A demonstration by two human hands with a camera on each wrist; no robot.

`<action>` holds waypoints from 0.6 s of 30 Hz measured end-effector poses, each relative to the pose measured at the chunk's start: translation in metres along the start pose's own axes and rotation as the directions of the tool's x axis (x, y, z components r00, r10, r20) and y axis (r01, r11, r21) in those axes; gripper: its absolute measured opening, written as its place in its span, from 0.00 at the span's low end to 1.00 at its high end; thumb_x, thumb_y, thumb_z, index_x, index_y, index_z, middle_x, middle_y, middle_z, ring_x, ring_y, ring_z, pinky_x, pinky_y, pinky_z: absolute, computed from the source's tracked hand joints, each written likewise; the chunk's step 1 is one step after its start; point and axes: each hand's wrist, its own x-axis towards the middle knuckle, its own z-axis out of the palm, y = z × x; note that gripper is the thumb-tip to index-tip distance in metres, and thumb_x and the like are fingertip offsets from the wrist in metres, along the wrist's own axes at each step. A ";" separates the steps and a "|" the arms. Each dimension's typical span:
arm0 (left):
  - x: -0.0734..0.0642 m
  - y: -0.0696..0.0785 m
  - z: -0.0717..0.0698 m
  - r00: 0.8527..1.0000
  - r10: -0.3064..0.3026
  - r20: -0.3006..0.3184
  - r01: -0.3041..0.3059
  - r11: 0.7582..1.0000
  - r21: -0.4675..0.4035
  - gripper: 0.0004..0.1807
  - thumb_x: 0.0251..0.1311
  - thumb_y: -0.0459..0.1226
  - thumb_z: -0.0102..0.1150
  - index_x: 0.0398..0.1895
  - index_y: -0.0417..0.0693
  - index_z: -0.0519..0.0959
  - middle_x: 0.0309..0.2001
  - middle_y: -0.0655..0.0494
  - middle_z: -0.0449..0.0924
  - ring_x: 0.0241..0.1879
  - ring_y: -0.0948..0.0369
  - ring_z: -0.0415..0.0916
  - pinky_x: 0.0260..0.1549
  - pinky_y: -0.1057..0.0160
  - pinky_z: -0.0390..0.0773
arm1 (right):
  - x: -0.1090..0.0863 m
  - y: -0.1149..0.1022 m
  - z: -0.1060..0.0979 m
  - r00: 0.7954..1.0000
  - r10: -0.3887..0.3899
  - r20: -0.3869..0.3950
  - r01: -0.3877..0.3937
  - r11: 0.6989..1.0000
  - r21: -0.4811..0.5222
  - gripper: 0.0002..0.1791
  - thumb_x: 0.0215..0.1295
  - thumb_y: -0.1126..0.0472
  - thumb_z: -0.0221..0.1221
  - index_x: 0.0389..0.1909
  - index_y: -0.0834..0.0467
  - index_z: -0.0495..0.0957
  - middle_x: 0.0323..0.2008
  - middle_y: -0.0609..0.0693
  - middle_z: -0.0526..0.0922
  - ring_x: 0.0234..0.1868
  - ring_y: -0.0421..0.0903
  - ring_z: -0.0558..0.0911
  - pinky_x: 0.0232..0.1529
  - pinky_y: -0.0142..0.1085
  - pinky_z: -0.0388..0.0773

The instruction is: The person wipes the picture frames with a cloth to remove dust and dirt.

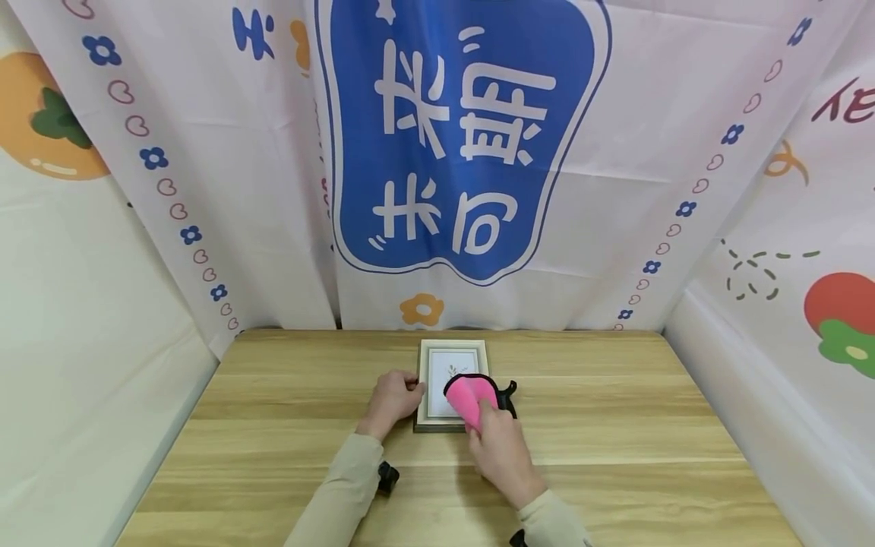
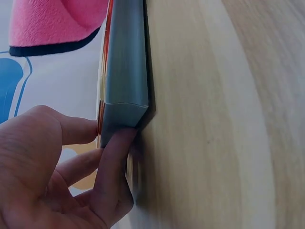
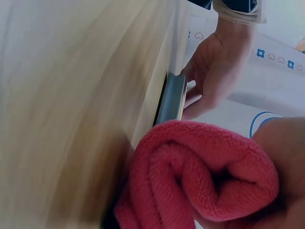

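Note:
A picture frame [image 1: 451,346] with a pale border and a small plant print lies flat near the table's far edge. My left hand [image 1: 393,399] holds it at its left side; in the left wrist view thumb and fingers pinch the frame's grey side [image 2: 126,62] near a corner. My right hand [image 1: 502,448] grips a bunched pink cleaning cloth [image 1: 472,395] with black edging over the frame's right part, hiding some of the print. The right wrist view shows the cloth [image 3: 200,167] folded in thick layers, covering much of the frame.
The wood-grain table [image 1: 307,357] stretches to both sides of the frame. A printed white curtain [image 1: 615,190] hangs behind it, and white fabric [image 1: 82,304] closes in the left and right. A dark wrist device [image 1: 387,479] sits by the left sleeve.

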 end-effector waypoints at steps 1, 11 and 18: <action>0.000 0.000 0.000 1.000 0.004 -0.001 -0.004 1.000 -0.003 0.19 0.72 0.42 0.65 0.57 0.40 0.88 0.50 0.47 0.90 0.52 0.51 0.86 0.56 0.48 0.84 | 0.000 -0.001 0.001 1.000 0.008 0.008 -0.008 0.999 0.034 0.06 0.62 0.73 0.65 0.36 0.64 0.78 0.23 0.53 0.81 0.13 0.39 0.78 0.14 0.28 0.74; 0.000 -0.004 0.002 0.999 0.033 -0.013 -0.033 0.999 -0.015 0.18 0.71 0.42 0.65 0.56 0.41 0.89 0.50 0.47 0.91 0.52 0.51 0.87 0.55 0.48 0.85 | 0.008 -0.011 0.013 1.000 -0.025 0.010 0.024 0.997 0.068 0.11 0.59 0.72 0.67 0.40 0.60 0.80 0.26 0.52 0.84 0.27 0.46 0.84 0.27 0.36 0.82; 0.001 -0.006 0.002 0.999 0.035 -0.023 -0.035 0.999 -0.012 0.17 0.68 0.38 0.64 0.55 0.43 0.90 0.51 0.47 0.91 0.53 0.50 0.87 0.54 0.48 0.85 | 0.016 -0.018 0.020 0.998 0.006 0.059 -0.015 0.988 0.153 0.10 0.61 0.73 0.64 0.43 0.65 0.82 0.28 0.58 0.87 0.26 0.47 0.86 0.24 0.31 0.79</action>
